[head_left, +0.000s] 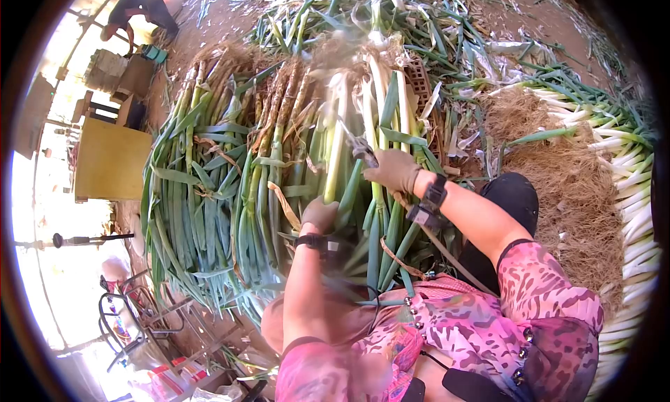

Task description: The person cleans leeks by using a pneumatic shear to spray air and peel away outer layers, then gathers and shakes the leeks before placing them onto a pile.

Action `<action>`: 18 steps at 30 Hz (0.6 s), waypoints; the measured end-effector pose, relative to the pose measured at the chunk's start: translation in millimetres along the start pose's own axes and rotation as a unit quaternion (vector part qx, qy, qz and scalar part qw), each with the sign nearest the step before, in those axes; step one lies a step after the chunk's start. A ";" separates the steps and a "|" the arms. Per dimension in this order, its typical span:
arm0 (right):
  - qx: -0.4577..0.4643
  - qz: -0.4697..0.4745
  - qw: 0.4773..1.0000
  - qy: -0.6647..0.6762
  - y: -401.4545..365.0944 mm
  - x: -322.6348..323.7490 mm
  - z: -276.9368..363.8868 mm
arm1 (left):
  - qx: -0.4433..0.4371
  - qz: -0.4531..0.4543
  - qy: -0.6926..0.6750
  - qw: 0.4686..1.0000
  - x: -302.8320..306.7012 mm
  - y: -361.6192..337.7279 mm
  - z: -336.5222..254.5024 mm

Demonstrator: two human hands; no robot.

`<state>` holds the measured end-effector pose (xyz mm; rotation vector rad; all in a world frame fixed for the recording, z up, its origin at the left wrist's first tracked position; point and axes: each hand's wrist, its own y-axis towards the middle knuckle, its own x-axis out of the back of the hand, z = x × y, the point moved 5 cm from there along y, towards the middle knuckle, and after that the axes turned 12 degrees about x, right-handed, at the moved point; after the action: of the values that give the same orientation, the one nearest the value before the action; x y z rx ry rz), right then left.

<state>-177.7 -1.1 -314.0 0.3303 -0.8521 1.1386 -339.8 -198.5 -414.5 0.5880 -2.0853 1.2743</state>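
My gloved left hand (pixel 319 213) is closed around the green part of a leek (pixel 336 137), whose pale shaft points away from me. In my gloved right hand (pixel 392 170) is an air blow gun (pixel 360 149), its thin nozzle angled toward that leek's shaft. A hose (pixel 447 252) trails from below the right hand toward my lap. Around the root end the picture is blurred. Unpeeled leeks (pixel 209 158) with dry brown roots lie in a thick row to the left. More pale-shafted leeks (pixel 377 102) lie just right of the held one.
Cleaned leeks (pixel 631 199) are stacked along the right edge beside a mat of brown roots (pixel 569 199). Stripped leaves (pixel 440 25) litter the ground ahead. A brown crate (pixel 419 84) sits among them. At left stand a yellow panel (pixel 112 159) and a bending person (pixel 145 11).
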 end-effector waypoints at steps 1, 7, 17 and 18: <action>-0.016 -0.014 1.000 0.012 -5.1 -1.0 -0.4 | -0.001 0.000 0.000 1.000 1.2 -2.1 -0.2; -0.027 -0.017 0.999 0.018 -42.9 -2.1 6.0 | 0.015 -0.050 -0.029 0.998 14.2 -3.4 2.7; -0.197 -0.151 0.967 -0.062 -109.8 68.5 -105.7 | -0.122 -0.262 -0.360 0.887 237.4 -77.3 17.7; -0.213 -0.151 0.963 -0.066 -113.5 73.6 -113.6 | -0.135 -0.285 -0.385 0.867 265.4 -101.5 15.3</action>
<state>-16.8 71.9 -313.4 0.1705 -1.0976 0.6327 -466.6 -270.6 -170.2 1.6311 -2.3381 0.4012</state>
